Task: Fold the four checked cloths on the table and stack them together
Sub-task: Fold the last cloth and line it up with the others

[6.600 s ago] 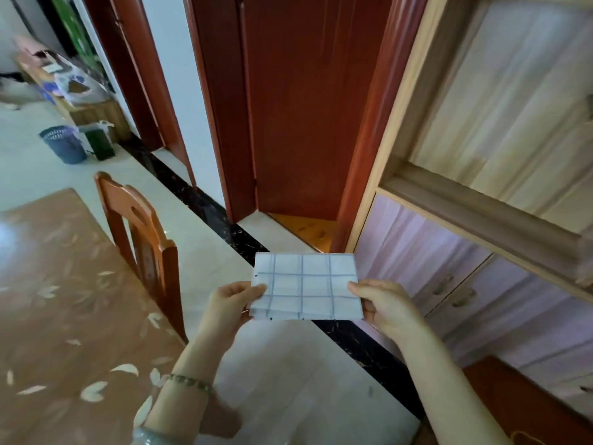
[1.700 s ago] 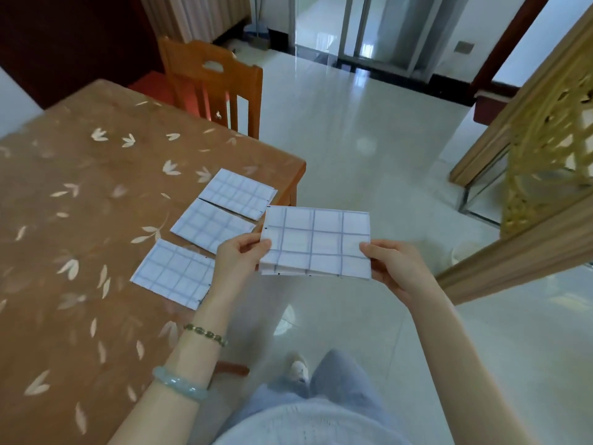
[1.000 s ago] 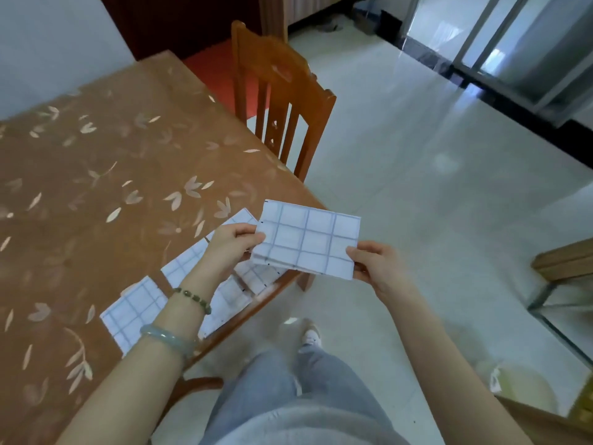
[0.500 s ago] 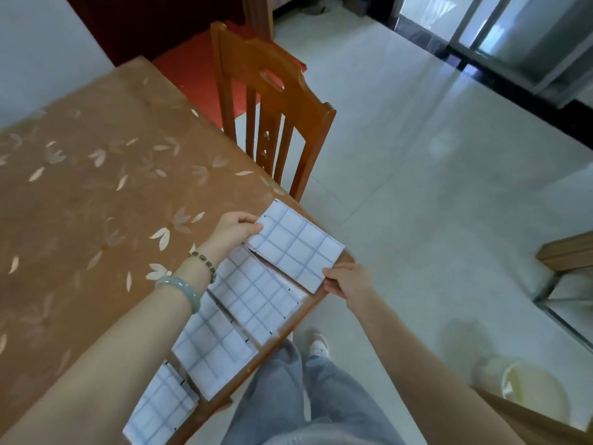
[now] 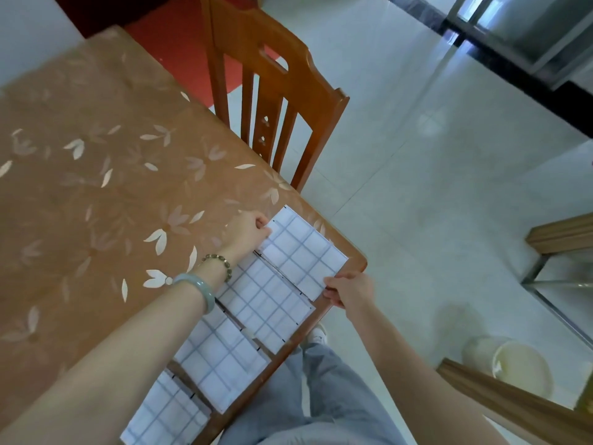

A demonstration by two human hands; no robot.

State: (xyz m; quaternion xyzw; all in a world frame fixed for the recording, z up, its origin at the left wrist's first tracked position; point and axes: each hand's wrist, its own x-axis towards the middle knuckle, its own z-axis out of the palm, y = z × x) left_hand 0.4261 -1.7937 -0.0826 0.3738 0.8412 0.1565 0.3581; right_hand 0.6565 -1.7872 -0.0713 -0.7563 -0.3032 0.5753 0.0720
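Note:
Four folded white cloths with blue checks lie in a row along the near edge of the brown table (image 5: 96, 194). The farthest cloth (image 5: 300, 252) sits at the table's corner. My left hand (image 5: 247, 232) pinches its far left corner and my right hand (image 5: 348, 289) pinches its near right corner. Beside it lie the second cloth (image 5: 266, 305), the third cloth (image 5: 221, 359) and the nearest cloth (image 5: 163, 412), which my left forearm partly covers. The cloths lie side by side with narrow gaps between them.
A wooden chair (image 5: 272, 101) stands against the table's far side. Pale tiled floor spreads to the right, with a round bowl (image 5: 519, 367) on it and a glass and metal stand (image 5: 561, 284) at the right edge. My legs show below the table edge.
I have turned from the doorway to the table with the folded cloth held in both hands. Over the last second it came down onto the table's corner beside the other three.

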